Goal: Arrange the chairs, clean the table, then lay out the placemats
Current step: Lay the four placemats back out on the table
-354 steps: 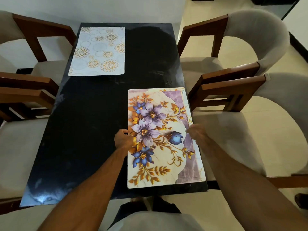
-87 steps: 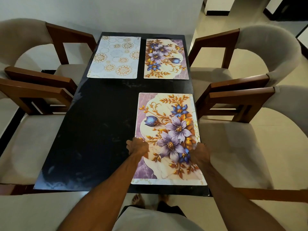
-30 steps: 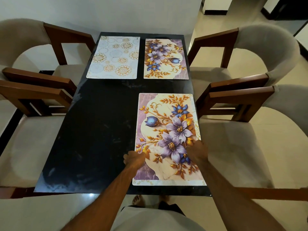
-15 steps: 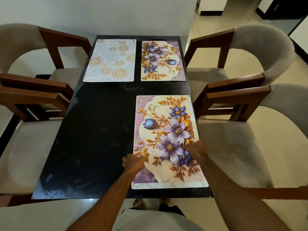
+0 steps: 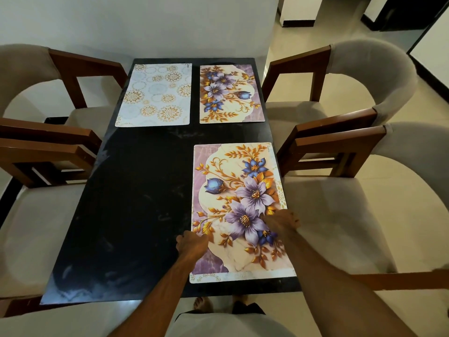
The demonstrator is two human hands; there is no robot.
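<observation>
Head view: four beige upholstered wooden chairs point(image 5: 359, 98) are seen flanking the glossy black rectangular table point(image 5: 136, 203). Three placemats are counted. The near floral placemat point(image 5: 238, 190) is pinched at its edges by the curled left hand point(image 5: 192, 243) and right hand point(image 5: 281, 221).

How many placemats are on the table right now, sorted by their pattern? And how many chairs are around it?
Floral placemats, purple and blue flowers: 2, the near one under both hands and the far one.
Pale placemats with gold circle pattern: 1.
Chairs: 4, far left, near left, far right, near right.
Total: 3 placemats and 4 chairs, 7 things.
</observation>
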